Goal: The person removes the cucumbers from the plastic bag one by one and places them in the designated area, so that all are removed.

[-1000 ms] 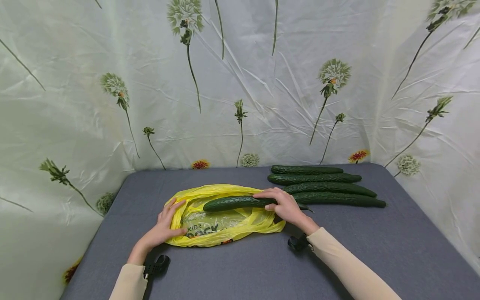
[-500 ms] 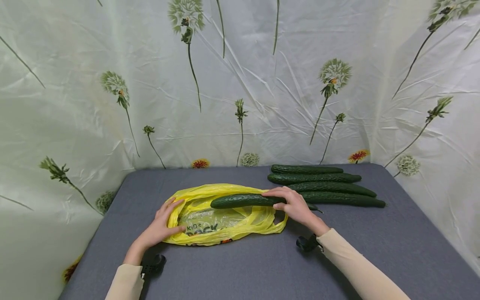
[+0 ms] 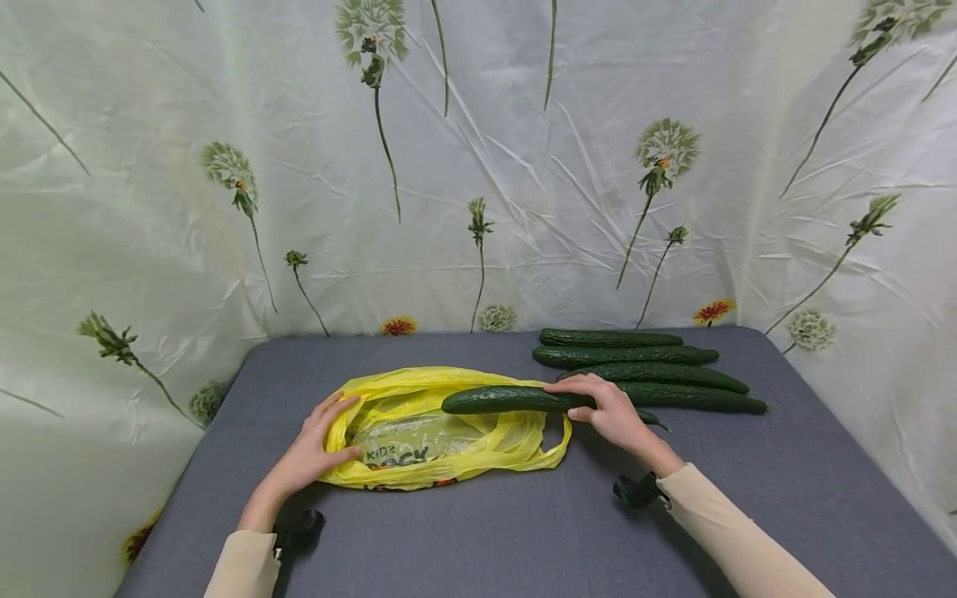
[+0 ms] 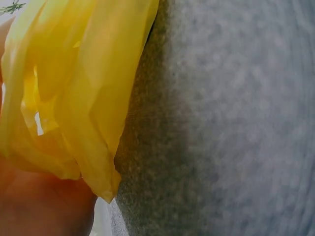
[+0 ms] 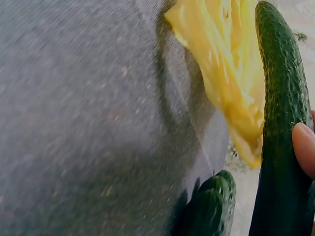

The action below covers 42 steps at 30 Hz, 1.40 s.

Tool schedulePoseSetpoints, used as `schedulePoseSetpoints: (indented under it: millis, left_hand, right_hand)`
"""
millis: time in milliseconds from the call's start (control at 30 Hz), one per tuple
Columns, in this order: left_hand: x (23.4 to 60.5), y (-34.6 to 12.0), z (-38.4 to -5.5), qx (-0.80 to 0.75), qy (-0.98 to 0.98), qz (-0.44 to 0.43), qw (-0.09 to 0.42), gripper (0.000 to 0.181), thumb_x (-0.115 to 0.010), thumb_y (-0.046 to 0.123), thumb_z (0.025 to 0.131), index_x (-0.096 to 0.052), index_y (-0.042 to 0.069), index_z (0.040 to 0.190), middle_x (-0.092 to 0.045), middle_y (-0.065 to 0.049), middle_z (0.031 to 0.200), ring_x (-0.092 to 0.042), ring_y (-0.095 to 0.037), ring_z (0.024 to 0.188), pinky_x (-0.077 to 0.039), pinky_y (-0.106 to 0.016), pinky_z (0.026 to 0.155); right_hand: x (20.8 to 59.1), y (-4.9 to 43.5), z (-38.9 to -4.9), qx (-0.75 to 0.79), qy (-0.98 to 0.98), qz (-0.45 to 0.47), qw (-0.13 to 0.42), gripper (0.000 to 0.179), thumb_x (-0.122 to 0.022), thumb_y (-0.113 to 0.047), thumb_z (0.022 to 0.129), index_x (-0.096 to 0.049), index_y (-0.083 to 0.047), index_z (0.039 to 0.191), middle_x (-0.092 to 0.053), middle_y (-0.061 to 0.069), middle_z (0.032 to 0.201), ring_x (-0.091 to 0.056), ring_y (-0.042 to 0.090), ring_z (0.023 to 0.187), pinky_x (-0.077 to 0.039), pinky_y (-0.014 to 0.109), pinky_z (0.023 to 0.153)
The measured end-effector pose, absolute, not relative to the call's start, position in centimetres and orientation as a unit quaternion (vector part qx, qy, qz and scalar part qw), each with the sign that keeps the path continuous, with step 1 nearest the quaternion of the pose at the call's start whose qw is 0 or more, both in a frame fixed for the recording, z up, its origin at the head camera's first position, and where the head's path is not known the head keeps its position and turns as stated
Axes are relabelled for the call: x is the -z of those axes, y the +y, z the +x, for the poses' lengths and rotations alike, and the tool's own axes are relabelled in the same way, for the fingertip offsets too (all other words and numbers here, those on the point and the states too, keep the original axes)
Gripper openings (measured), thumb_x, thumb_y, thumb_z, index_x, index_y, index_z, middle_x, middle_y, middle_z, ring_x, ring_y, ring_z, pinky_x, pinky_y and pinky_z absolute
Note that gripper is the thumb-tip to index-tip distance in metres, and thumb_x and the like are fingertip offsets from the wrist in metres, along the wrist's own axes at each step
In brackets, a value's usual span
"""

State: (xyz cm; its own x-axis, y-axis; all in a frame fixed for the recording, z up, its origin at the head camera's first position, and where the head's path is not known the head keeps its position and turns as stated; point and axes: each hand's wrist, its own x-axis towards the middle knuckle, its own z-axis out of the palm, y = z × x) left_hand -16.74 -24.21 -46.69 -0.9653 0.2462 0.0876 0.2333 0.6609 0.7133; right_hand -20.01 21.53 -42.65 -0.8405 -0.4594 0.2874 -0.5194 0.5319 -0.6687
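Observation:
My right hand [image 3: 615,417] grips a long dark green cucumber [image 3: 489,399] near its middle, the thumb on the near side. The cucumber's left end reaches over the mouth of a yellow plastic bag [image 3: 441,378], and its thin tip sticks out to the right of the hand. In the right wrist view the cucumber [image 5: 280,73] stands large beside a yellow flap of the bag [image 5: 221,64]. At the bag's left end, my left hand [image 3: 306,453] holds the rim between spread fingers and thumb. Yellow folds of the bag [image 4: 98,73] hide most of that hand in the left wrist view.
Several more cucumbers [image 3: 628,356] lie side by side at the back right of the grey table [image 3: 493,548], just behind the right hand. A pale curtain [image 3: 553,166] with flower prints rises along the table's back and sides.
The right hand has moved to the right with the cucumber, drawing it across the bag's mouth. My left hand has shifted slightly left, and the bag's left rim has moved with it.

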Motion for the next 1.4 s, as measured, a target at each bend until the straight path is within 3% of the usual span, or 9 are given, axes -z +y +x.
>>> schedulePoseSetpoints:
  millis: [567,1400]
  left_hand:
    - [46.8,-24.7,-16.6,-0.403,0.904,0.143,0.002,0.071,-0.073,0.019,0.084,-0.038,0.004,0.144,-0.014,-0.026,0.152,-0.014,-0.053,0.134,-0.021,-0.075,0.093]
    - [46.5,-24.9,-16.4,-0.408,0.902,0.140,0.002,0.070,-0.072,0.018,0.084,-0.038,0.003,0.144,-0.014,-0.027,0.151,-0.013,-0.053,0.134,-0.019,-0.075,0.093]
  right_hand:
    - [43.2,24.3,-19.6,-0.397,-0.885,0.244,0.010,0.046,-0.067,0.005,0.083,-0.066,-0.017,0.123,-0.062,0.003,0.123,-0.052,0.030,0.115,-0.042,0.057,0.088]
    - [43.8,28.0,-18.9,-0.381,-0.898,0.219,0.030,0.047,-0.069,0.008,0.080,-0.067,-0.014,0.121,-0.062,0.008,0.122,-0.052,0.034,0.114,-0.042,0.059,0.087]
